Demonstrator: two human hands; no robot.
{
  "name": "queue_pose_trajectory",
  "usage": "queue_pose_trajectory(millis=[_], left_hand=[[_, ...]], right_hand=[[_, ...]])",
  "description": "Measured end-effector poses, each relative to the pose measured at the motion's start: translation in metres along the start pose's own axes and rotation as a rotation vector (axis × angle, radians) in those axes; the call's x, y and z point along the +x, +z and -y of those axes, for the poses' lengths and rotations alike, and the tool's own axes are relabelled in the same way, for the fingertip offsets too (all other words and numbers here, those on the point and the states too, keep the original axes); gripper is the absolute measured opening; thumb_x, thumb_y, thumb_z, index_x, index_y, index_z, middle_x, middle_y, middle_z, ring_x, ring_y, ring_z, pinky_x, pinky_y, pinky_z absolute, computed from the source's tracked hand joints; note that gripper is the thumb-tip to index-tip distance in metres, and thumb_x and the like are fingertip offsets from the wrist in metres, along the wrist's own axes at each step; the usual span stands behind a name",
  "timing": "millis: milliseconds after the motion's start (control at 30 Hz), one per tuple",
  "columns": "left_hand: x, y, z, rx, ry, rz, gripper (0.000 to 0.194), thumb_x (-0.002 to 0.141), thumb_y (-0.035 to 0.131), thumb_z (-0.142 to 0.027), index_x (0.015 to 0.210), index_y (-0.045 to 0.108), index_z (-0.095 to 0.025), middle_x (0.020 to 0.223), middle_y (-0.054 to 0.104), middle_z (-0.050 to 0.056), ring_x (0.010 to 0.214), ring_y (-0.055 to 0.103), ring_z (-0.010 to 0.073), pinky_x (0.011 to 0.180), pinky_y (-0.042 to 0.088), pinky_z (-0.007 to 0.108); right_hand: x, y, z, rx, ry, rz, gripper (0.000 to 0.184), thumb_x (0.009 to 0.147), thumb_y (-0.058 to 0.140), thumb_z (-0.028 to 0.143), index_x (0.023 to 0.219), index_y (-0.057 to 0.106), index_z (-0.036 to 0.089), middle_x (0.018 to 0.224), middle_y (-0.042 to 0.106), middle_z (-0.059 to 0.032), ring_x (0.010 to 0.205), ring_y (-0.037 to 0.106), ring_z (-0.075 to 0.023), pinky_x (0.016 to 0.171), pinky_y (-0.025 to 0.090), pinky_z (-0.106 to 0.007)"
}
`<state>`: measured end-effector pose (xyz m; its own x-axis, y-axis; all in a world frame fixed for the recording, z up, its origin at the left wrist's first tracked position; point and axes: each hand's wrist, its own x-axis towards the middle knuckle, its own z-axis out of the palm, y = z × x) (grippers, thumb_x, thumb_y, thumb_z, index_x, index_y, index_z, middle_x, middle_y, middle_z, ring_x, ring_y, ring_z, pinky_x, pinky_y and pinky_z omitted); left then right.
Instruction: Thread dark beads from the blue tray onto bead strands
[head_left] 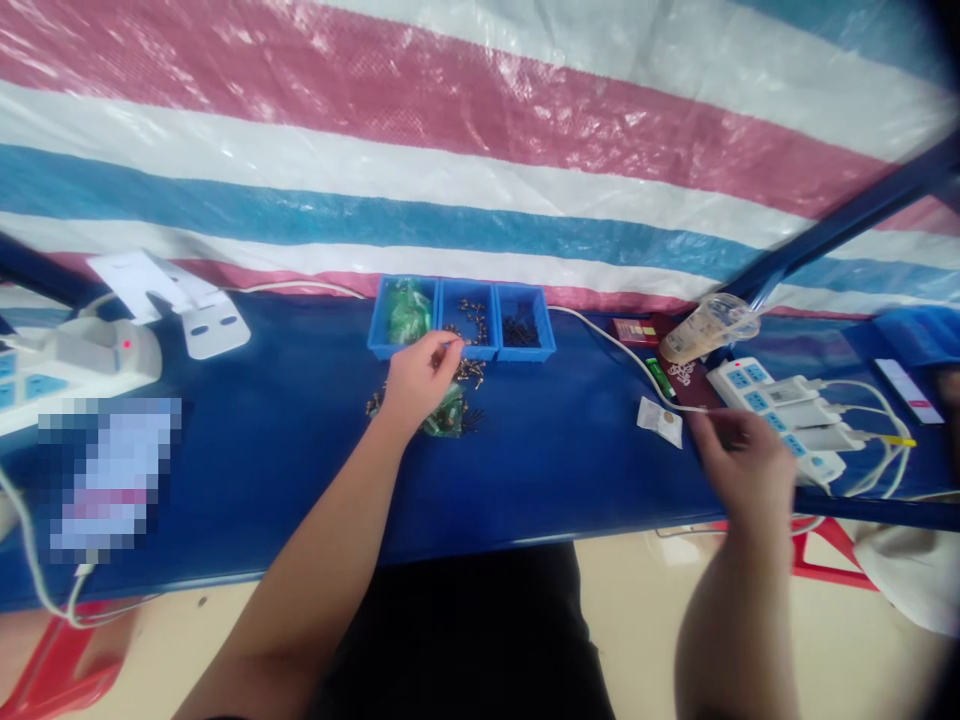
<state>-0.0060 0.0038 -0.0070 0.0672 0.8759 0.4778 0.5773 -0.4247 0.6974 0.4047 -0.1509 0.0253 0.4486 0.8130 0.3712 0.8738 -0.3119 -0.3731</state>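
My left hand [424, 375] is closed in a pinch in front of the middle blue bin [487, 352]. Whatever its fingertips hold is too small to make out. Small brass-coloured parts [472, 372] lie beside and beyond that hand, some inside the middle bin. Below it rests a green plastic bag [448, 415] with dark screw-like pieces [472, 420] around it. On the right, my right hand [750, 460], slightly blurred, has its fingers curled at a white cable [622, 345] and appears to grip it.
The left blue bin [380, 340] holds green bagging; the right bin [536, 354] holds dark screws. A plastic drink cup [697, 335], a small white packet [660, 422] and a power strip [757, 400] stand around my right hand. A white stand [214, 325] and a phone [112, 475] are left.
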Motion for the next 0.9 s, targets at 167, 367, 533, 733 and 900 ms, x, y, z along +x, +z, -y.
queue_pose_trajectory(millis=[167, 367, 533, 733, 900], left_hand=[[0.001, 0.001, 0.003, -0.015, 0.014, -0.01, 0.023, 0.097, 0.059, -0.038, 0.099, 0.073, -0.019, 0.064, 0.063, -0.002, 0.054, 0.054, 0.0098, 0.058, 0.043, 0.024], [0.002, 0.001, 0.004, -0.016, 0.0, -0.006, 0.023, 0.096, 0.059, -0.037, 0.099, 0.073, -0.019, 0.066, 0.066, -0.002, 0.056, 0.056, 0.0099, 0.06, 0.044, 0.023], [0.001, 0.003, 0.003, -0.087, -0.03, 0.005, 0.022, 0.096, 0.06, -0.037, 0.098, 0.073, -0.019, 0.069, 0.069, -0.002, 0.059, 0.06, 0.0106, 0.06, 0.045, 0.023], [0.0, 0.003, 0.001, -0.099, -0.052, 0.059, 0.024, 0.097, 0.058, -0.039, 0.096, 0.072, -0.019, 0.068, 0.068, -0.001, 0.058, 0.059, 0.0107, 0.059, 0.044, 0.024], [0.0, 0.001, 0.0, -0.088, -0.063, 0.1, 0.026, 0.099, 0.056, -0.04, 0.096, 0.07, -0.019, 0.068, 0.068, -0.001, 0.058, 0.059, 0.0109, 0.06, 0.045, 0.024]], right_hand=[[0.009, 0.056, 0.142, 0.475, -0.318, 0.356, 0.027, 0.093, 0.061, 0.042, 0.104, 0.073, 0.02, 0.097, 0.076, -0.0077, 0.081, 0.07, -0.0195, 0.078, 0.055, -0.034], [0.02, 0.116, 0.234, 0.867, -0.496, 0.558, 0.037, 0.091, 0.066, 0.032, 0.126, 0.067, 0.021, 0.11, 0.075, -0.0072, 0.086, 0.071, -0.017, 0.077, 0.058, -0.031], [0.009, 0.144, 0.25, 1.085, -0.332, 0.555, 0.029, 0.089, 0.069, 0.036, 0.113, 0.073, 0.021, 0.101, 0.077, -0.0064, 0.088, 0.073, -0.0179, 0.079, 0.06, -0.032], [-0.001, 0.157, 0.247, 1.232, -0.167, 0.538, 0.032, 0.083, 0.076, 0.043, 0.107, 0.075, 0.021, 0.096, 0.077, -0.0056, 0.08, 0.072, -0.0174, 0.075, 0.062, -0.033], [-0.001, 0.158, 0.246, 1.207, -0.143, 0.539, 0.034, 0.083, 0.076, 0.046, 0.108, 0.076, 0.022, 0.099, 0.077, -0.0061, 0.08, 0.071, -0.0173, 0.075, 0.061, -0.034]])
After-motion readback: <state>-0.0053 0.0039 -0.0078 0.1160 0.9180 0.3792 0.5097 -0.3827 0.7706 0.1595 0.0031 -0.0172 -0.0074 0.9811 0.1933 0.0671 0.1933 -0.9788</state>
